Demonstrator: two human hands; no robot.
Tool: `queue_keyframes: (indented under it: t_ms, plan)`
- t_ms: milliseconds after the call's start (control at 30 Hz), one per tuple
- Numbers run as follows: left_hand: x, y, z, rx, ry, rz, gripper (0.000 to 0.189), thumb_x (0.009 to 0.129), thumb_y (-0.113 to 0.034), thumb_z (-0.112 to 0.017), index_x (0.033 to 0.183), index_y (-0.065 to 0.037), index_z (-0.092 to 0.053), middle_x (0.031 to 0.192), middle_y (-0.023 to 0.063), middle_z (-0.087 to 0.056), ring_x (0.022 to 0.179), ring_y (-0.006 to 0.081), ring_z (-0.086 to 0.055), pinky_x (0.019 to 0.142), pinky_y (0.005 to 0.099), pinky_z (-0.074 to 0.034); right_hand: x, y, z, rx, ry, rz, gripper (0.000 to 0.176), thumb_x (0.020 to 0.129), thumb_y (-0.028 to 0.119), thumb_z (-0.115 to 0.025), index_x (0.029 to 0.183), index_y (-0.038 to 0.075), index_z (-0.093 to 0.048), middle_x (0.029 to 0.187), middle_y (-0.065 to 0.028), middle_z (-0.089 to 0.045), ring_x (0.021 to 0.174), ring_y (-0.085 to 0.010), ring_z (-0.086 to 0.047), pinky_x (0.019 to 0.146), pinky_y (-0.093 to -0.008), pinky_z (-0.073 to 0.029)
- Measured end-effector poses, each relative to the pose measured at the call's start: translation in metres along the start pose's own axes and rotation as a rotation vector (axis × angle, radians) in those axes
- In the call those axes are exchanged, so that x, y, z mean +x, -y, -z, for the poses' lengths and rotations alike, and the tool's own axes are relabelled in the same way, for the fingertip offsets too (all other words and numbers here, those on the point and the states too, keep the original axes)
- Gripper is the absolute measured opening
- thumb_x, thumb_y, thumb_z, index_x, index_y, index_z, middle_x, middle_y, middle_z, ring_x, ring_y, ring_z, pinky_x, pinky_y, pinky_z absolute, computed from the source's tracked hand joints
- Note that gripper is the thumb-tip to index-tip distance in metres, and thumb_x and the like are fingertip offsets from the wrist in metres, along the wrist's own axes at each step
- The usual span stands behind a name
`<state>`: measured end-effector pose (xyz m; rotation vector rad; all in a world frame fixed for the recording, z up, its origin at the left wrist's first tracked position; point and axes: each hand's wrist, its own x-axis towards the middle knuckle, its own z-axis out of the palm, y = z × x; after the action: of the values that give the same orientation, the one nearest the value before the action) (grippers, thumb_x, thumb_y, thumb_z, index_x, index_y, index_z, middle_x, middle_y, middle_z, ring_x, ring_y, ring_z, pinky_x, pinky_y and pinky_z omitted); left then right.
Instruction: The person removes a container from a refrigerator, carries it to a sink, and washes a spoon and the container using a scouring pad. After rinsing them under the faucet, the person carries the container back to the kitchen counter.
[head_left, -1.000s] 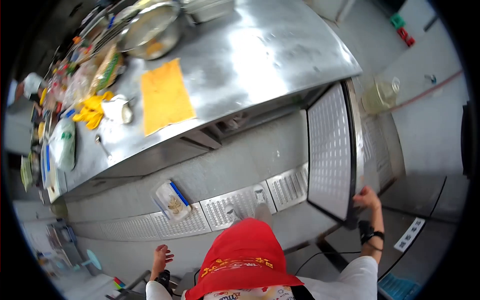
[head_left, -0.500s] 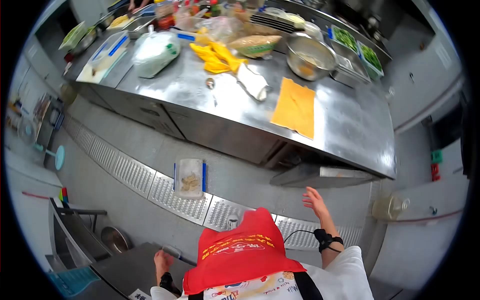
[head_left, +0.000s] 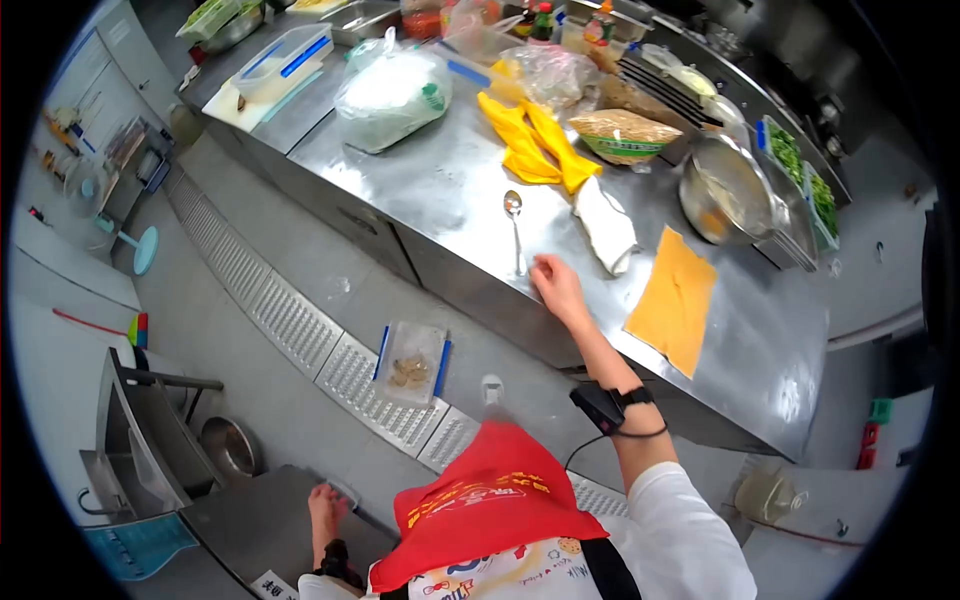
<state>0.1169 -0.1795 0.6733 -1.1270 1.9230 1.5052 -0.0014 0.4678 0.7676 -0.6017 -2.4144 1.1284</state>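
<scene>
My right hand (head_left: 557, 287) is at the front edge of the steel counter, beside the handle end of a metal spoon (head_left: 513, 205). Its fingers are loosely bent, and nothing shows in them. To its right lie a crumpled white cloth (head_left: 607, 226) and a flat orange cloth (head_left: 675, 300). Yellow gloves (head_left: 530, 143) lie behind the spoon. At lower left my left hand (head_left: 328, 506) is low over a grey metal surface (head_left: 270, 520), close to a small clear rim. Its fingers are slightly apart and appear to hold nothing.
The steel counter (head_left: 450, 210) also bears a tied white bag (head_left: 392, 95), a grain bag (head_left: 627, 134), a metal bowl (head_left: 725, 190) and bottles. A clear tub (head_left: 413, 360) with blue clips stands on the floor. A metal basin (head_left: 230, 446) is at lower left.
My right hand has moved from beside my body up and forward to the counter edge near the spoon. The view has turned and come nearer the counter. My left hand has moved slightly.
</scene>
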Motion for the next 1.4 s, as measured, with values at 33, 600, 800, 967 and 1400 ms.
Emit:
queue_keyframes:
  t_ms: [33, 600, 800, 967, 1400]
  plan:
    - [-0.008, -0.032, -0.015, 0.072, 0.022, 0.002, 0.023, 0.083, -0.018, -0.051, 0.102, -0.007, -0.051, 0.078, 0.0071, -0.054, 0.063, 0.0223, -0.059, 0.047, 0.0325, -0.048, 0.017, 0.009, -0.006, -0.215, -0.069, 0.069, 0.026, 0.08, 0.019, -0.06, 0.097, 0.001, -0.053, 0.079, -0.0139, -0.058, 0.066, -0.0285, -0.058, 0.06, -0.0388, -0.047]
    - [0.106, -0.087, -0.09, -0.076, 0.142, 0.137, 0.038, 0.083, -0.024, -0.057, 0.118, -0.009, -0.05, 0.095, 0.006, -0.058, 0.073, 0.017, -0.061, 0.06, 0.0285, -0.047, -0.02, 0.068, -0.223, 0.203, 0.62, -0.044, 0.009, 0.085, 0.008, -0.053, 0.086, 0.003, -0.045, 0.065, -0.0064, -0.053, 0.058, -0.0136, -0.05, 0.053, -0.028, -0.041]
    - [0.224, -0.057, -0.14, -0.147, 0.19, 0.172, 0.036, 0.084, -0.022, -0.056, 0.117, -0.01, -0.051, 0.096, 0.0046, -0.059, 0.076, 0.0153, -0.06, 0.061, 0.0283, -0.047, -0.098, -0.089, -0.412, 0.009, 0.89, -0.669, 0.01, 0.087, 0.015, -0.053, 0.084, 0.006, -0.049, 0.062, 0.0007, -0.049, 0.049, -0.0089, -0.044, 0.042, -0.0232, -0.036]
    - [0.34, 0.048, -0.193, -0.148, 0.107, 0.238, 0.033, 0.085, -0.025, -0.056, 0.114, -0.01, -0.052, 0.098, 0.0033, -0.058, 0.078, 0.0139, -0.058, 0.062, 0.0273, -0.046, -0.135, -0.229, -0.559, -0.156, 1.024, -0.636, 0.014, 0.086, 0.015, -0.054, 0.081, 0.002, -0.054, 0.059, -0.0022, -0.053, 0.05, -0.0105, -0.049, 0.042, -0.0242, -0.039]
    - [0.507, 0.185, -0.275, -0.233, -0.007, 0.467, 0.062, 0.083, -0.028, -0.059, 0.137, -0.016, -0.029, 0.133, 0.01, -0.039, 0.111, 0.0218, -0.046, 0.074, 0.0355, -0.046, -0.058, -0.353, -0.691, -0.47, 0.66, 0.116, 0.031, 0.085, 0.019, -0.052, 0.112, 0.004, -0.054, 0.109, -0.0123, -0.056, 0.086, -0.0197, -0.059, 0.075, -0.0289, -0.048]
